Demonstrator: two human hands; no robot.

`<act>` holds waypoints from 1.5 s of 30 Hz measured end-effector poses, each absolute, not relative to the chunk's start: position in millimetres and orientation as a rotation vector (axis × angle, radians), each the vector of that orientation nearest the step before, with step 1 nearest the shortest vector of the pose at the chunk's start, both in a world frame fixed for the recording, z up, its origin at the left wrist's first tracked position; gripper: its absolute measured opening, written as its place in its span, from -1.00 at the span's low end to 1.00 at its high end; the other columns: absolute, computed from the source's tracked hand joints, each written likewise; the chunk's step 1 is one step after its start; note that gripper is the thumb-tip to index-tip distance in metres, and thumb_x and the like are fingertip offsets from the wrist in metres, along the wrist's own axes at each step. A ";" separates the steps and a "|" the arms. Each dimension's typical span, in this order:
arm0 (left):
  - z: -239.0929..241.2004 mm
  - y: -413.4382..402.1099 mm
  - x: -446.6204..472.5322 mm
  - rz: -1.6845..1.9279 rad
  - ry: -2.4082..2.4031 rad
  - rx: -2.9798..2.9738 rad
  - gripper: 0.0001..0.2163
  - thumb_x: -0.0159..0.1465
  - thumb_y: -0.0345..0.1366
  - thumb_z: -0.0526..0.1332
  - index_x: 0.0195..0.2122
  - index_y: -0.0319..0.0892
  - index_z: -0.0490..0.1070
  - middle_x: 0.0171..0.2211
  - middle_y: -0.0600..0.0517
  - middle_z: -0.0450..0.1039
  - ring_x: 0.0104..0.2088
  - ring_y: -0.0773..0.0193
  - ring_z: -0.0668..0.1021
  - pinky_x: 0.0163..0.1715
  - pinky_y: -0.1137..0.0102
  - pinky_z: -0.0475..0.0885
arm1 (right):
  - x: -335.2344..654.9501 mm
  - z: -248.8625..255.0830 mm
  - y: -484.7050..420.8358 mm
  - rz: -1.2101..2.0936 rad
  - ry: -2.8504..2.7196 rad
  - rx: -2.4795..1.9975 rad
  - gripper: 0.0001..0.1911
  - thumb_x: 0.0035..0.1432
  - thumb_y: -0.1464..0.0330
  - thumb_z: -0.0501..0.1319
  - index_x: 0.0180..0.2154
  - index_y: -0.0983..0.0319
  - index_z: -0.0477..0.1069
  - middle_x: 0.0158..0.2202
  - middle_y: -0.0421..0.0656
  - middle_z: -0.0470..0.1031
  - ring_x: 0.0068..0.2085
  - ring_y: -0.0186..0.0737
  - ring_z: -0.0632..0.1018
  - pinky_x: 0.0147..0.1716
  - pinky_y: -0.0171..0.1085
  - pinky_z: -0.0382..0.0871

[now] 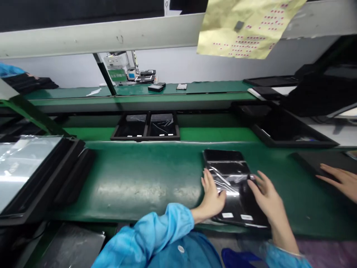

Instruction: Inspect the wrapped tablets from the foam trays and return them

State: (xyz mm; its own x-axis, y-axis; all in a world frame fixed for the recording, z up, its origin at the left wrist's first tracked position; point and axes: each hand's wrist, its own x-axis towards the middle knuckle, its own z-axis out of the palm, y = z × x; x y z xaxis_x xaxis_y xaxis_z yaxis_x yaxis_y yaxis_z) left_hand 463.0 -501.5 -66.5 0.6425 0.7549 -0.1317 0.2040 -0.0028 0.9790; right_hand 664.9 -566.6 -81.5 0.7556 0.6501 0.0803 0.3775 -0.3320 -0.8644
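Note:
A flat black device in a glossy clear bag [231, 175] lies on the green bench mat [145, 178] in front of me. My left hand [212, 195] rests on the bag's left edge, fingers stretched flat. My right hand [267, 197] lies on its right side, fingers spread and pressing on the bag. Two small white labels show at the bag's near end between my hands. Neither hand grips anything.
A black two-pocket tray with bagged devices [146, 127] sits on the conveyor behind. Stacked black trays with clear film [30, 175] stand at left, an open black tray [281, 128] at right. Another person's hand [338, 180] rests on a black tray at far right.

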 end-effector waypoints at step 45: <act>-19.4 -240.6 293.6 0.579 1.016 3.014 -0.85 0.46 -0.31 0.11 -0.17 -0.18 0.46 -0.18 -0.11 0.50 -0.14 0.01 0.58 -0.14 0.19 0.38 | 646.5 -106.5 -542.0 -0.744 -1.648 -2.145 -0.56 0.48 0.46 0.03 0.25 0.18 0.50 0.41 0.03 0.25 0.41 0.31 0.25 0.29 0.28 0.26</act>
State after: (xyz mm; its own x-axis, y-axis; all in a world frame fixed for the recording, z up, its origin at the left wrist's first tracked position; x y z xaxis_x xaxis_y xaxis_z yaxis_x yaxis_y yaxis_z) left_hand 293.6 -240.6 -19.4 0.7389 0.5686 0.3616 0.6012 -0.7987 0.0274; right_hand 646.5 -542.0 -106.5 0.1924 0.7856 0.5881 0.9607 -0.2731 0.0506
